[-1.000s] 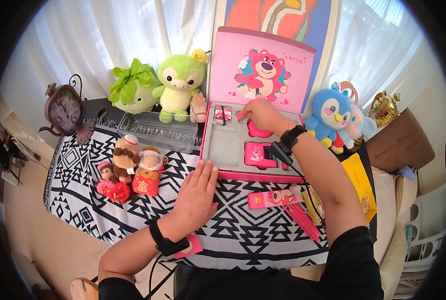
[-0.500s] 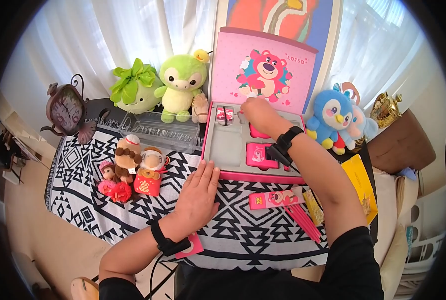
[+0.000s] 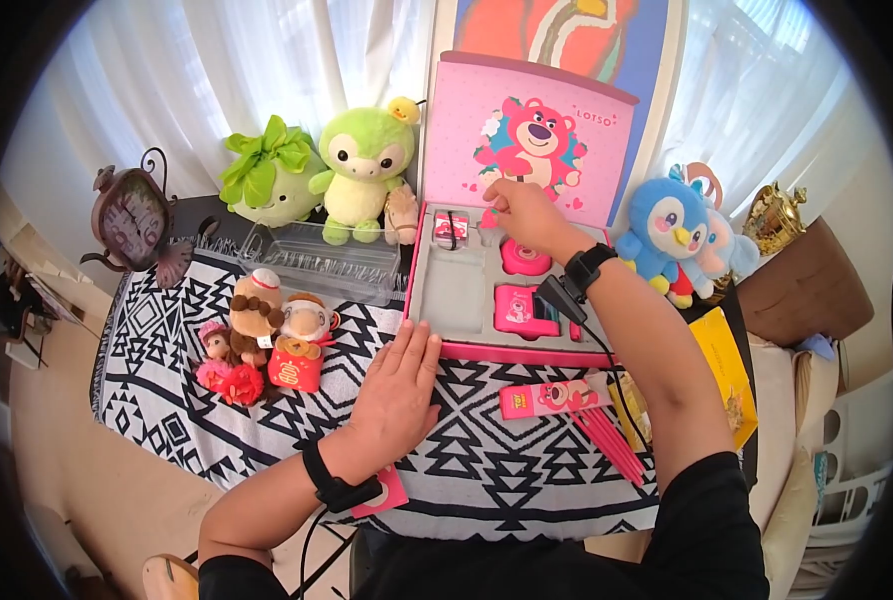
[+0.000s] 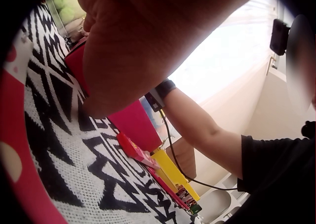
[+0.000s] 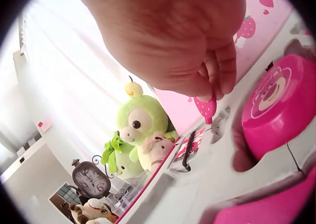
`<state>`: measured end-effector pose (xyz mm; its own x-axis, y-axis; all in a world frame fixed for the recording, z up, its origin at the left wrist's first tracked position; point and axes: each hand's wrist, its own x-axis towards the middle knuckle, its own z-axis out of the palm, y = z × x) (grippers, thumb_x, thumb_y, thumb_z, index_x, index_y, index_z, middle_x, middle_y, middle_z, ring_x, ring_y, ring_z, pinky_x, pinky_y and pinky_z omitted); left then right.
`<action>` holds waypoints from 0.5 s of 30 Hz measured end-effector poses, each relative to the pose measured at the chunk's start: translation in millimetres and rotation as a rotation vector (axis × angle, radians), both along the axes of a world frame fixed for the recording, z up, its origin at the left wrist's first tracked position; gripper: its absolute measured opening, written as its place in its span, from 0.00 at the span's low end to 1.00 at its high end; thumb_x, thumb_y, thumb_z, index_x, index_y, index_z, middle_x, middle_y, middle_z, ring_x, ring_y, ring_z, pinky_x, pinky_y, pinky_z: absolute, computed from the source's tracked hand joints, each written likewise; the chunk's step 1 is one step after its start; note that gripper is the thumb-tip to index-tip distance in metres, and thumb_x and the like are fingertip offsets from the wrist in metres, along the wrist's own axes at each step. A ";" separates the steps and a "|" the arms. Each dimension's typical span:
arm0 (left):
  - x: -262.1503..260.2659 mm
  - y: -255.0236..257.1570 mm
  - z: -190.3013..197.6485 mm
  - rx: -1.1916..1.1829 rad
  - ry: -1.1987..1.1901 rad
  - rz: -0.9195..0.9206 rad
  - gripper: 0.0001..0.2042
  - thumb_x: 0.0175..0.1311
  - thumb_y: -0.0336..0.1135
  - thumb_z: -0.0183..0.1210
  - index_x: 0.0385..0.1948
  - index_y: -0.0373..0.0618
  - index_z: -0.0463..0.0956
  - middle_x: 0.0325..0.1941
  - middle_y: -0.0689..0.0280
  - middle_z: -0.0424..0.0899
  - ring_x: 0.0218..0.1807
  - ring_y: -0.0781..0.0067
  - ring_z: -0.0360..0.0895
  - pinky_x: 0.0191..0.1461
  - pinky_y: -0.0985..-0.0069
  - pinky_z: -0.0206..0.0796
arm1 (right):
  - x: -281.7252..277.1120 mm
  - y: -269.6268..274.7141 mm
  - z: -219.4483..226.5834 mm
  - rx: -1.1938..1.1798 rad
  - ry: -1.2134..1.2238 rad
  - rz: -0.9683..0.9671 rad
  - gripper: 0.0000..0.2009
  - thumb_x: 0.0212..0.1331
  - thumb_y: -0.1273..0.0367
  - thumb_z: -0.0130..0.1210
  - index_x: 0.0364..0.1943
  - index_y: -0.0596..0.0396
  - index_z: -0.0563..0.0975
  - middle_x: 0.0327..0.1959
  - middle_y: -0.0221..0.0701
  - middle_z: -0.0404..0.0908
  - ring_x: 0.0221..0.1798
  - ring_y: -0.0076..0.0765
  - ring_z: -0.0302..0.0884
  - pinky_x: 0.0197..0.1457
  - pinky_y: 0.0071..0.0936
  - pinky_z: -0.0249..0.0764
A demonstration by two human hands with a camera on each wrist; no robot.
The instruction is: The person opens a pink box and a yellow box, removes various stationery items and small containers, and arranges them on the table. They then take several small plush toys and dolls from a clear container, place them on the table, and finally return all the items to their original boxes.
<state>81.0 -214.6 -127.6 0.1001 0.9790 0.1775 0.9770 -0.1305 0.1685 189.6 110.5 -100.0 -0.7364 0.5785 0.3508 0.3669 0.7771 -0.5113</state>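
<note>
My right hand (image 3: 529,218) pinches a small pink strawberry-shaped piece (image 5: 206,108) between thumb and fingers, over a narrow slot at the back of the grey tray (image 3: 452,290). That tray fills a pink box (image 3: 527,354) whose lid with a pink bear stands upright. In the tray lie a round pink item (image 3: 525,257), a pink item with a bear print (image 3: 523,311) and a small patterned piece with a black cable (image 3: 450,231). My left hand (image 3: 392,400) lies flat with straight fingers on the cloth, fingertips at the box's front left corner.
Left of the box are a clear plastic tray (image 3: 317,262), green plush toys (image 3: 365,165), small dolls (image 3: 257,335) and a clock (image 3: 132,220). To the right sit a blue plush (image 3: 667,235) and a yellow box (image 3: 719,365). Pink sticks (image 3: 612,445) lie in front.
My right hand has risen slightly from the tray's back slot, and the pink piece now shows below its fingers. The left hand has stayed in place.
</note>
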 end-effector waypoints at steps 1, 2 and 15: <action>0.0 0.2 0.1 0.001 0.001 0.000 0.47 0.51 0.39 0.72 0.72 0.27 0.56 0.77 0.42 0.58 0.80 0.41 0.54 0.79 0.56 0.53 | -0.1 -0.2 5.4 0.008 -0.056 0.003 0.08 0.54 0.77 0.58 0.37 0.63 0.85 0.37 0.49 0.87 0.42 0.50 0.86 0.49 0.43 0.81; 0.1 0.2 0.3 0.000 0.001 -0.001 0.47 0.51 0.39 0.72 0.72 0.27 0.56 0.77 0.42 0.58 0.80 0.41 0.54 0.79 0.56 0.53 | 0.3 1.1 9.6 0.007 -0.056 0.002 0.08 0.54 0.77 0.58 0.37 0.63 0.85 0.37 0.49 0.87 0.42 0.50 0.86 0.49 0.43 0.81; -0.5 0.3 0.3 -0.016 0.011 -0.005 0.48 0.52 0.40 0.72 0.72 0.27 0.55 0.78 0.42 0.57 0.80 0.41 0.53 0.79 0.56 0.53 | -7.5 -3.9 -4.5 0.125 -0.285 0.027 0.11 0.54 0.76 0.59 0.41 0.56 0.87 0.42 0.46 0.87 0.48 0.51 0.85 0.55 0.43 0.79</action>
<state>80.4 -214.4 -127.2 0.1069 0.9811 0.1611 0.9781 -0.1328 0.1601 182.1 106.7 -104.5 -0.8299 0.5228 0.1948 0.4602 0.8389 -0.2907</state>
